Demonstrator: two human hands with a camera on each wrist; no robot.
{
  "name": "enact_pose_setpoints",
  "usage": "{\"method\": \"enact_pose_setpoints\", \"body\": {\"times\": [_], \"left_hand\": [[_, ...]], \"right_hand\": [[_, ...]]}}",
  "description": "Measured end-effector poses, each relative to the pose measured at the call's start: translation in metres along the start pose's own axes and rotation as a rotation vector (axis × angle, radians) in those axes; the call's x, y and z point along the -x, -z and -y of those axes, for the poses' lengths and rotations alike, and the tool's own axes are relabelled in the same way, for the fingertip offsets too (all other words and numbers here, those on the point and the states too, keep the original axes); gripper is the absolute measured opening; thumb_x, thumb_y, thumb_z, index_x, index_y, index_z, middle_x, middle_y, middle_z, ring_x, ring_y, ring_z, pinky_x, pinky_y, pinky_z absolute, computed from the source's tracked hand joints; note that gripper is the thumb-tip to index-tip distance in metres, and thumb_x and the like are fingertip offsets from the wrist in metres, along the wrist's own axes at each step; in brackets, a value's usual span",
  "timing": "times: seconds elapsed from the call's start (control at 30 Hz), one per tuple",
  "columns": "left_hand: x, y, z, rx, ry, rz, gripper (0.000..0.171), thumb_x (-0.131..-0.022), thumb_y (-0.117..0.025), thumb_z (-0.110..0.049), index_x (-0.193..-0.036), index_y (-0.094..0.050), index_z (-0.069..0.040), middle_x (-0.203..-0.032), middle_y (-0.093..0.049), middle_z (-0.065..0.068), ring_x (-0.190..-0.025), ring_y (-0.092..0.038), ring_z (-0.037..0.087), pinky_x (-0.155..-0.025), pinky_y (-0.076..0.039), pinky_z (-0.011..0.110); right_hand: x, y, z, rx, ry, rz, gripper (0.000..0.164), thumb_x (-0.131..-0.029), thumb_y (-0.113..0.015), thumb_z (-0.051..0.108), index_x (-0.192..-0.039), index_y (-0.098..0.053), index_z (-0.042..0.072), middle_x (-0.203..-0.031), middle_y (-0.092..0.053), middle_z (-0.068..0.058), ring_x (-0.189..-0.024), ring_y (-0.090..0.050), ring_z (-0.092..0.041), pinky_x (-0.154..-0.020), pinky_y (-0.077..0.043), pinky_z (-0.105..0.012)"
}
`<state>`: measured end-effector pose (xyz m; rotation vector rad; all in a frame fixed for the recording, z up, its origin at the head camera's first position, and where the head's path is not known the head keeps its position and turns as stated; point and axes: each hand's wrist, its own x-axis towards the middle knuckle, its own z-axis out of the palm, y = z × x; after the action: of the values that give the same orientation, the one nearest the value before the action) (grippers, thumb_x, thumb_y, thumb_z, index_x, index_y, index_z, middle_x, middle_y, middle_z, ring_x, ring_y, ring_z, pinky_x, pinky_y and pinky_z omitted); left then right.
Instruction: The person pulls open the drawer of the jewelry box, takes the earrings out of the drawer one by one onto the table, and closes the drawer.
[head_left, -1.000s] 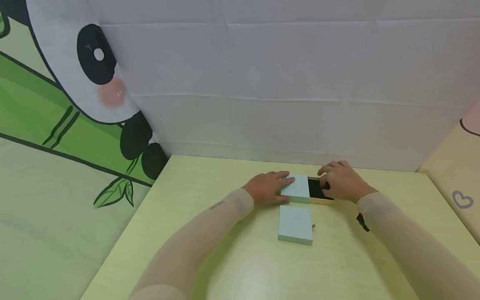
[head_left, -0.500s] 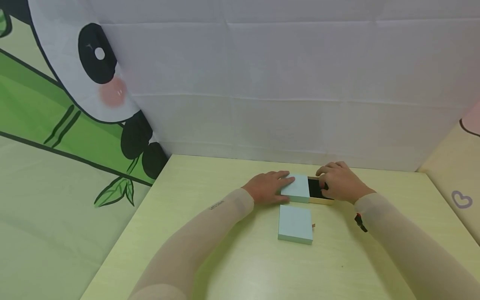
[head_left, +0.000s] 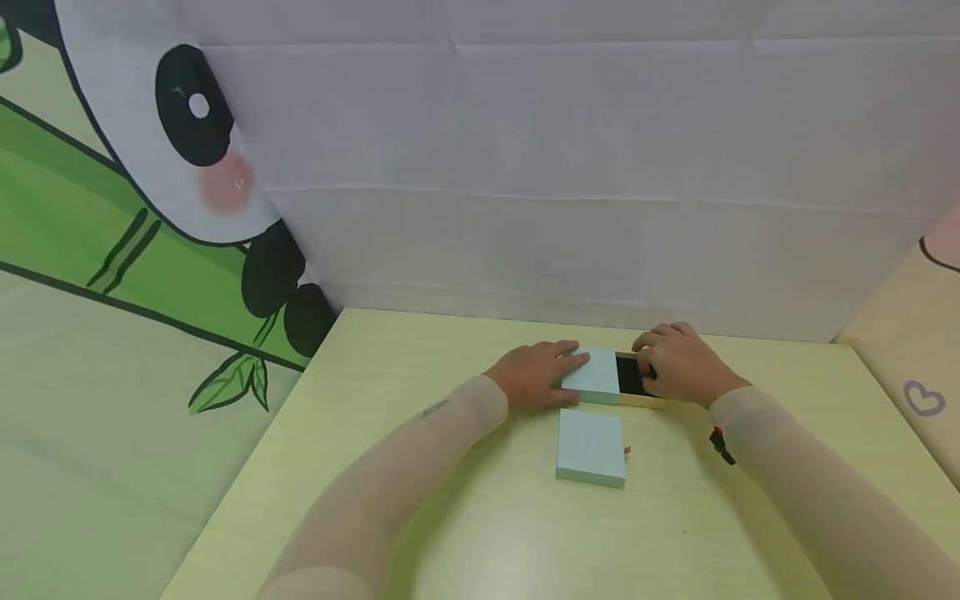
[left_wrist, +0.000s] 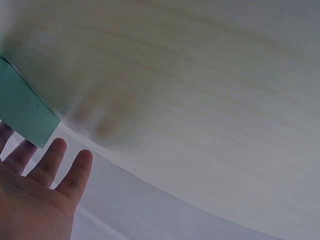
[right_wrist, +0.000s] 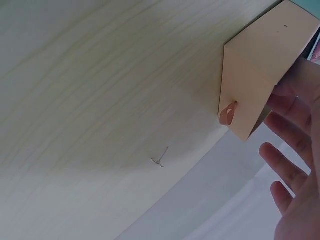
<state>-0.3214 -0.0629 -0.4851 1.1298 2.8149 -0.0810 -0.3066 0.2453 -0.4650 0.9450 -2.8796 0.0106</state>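
Note:
A light-blue sliding box (head_left: 591, 372) lies near the table's back edge, with its beige drawer (head_left: 641, 402) partly pulled out to the right. Black lining shows inside. My left hand (head_left: 531, 375) rests on the sleeve with its fingers spread; in the left wrist view, the fingers lie along the sleeve's side. Over the drawer's open part is my right hand (head_left: 686, 367), thumb and forefinger reaching inside. Its other fingers stay outside, loosely bent, in the right wrist view. Whether the fingertips pinch anything is hidden. A ribbon loop (right_wrist: 229, 114) hangs from the drawer's end.
A second light-blue box (head_left: 591, 447), shut, with a small brown ribbon tab at its right, lies on the table (head_left: 480, 517) just in front of the first. A pale cloth (head_left: 555, 167) stands behind the table, and a printed cloth (head_left: 112, 233) hangs at the left.
Over the last second my right hand has shifted very slightly left over the drawer. My left hand and both boxes stay as they were.

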Motion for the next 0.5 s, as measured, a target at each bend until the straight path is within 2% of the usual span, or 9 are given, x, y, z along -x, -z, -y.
{"method": "enact_pose_setpoints", "body": {"times": [0.5], "left_hand": [[0.0006, 0.0011, -0.0002, 0.013, 0.001, 0.005, 0.086, -0.116, -0.064, -0.07, -0.188, -0.033, -0.035, -0.196, -0.037, 0.0, -0.176, -0.051, 0.027, -0.14, -0.05, 0.047]], "right_hand": [[0.0, -0.0003, -0.0003, 0.023, 0.039, -0.056, 0.03, -0.096, -0.09, 0.01, -0.071, -0.077, 0.021, -0.131, -0.086, -0.012, -0.134, -0.074, -0.04, -0.12, -0.054, -0.066]]}}
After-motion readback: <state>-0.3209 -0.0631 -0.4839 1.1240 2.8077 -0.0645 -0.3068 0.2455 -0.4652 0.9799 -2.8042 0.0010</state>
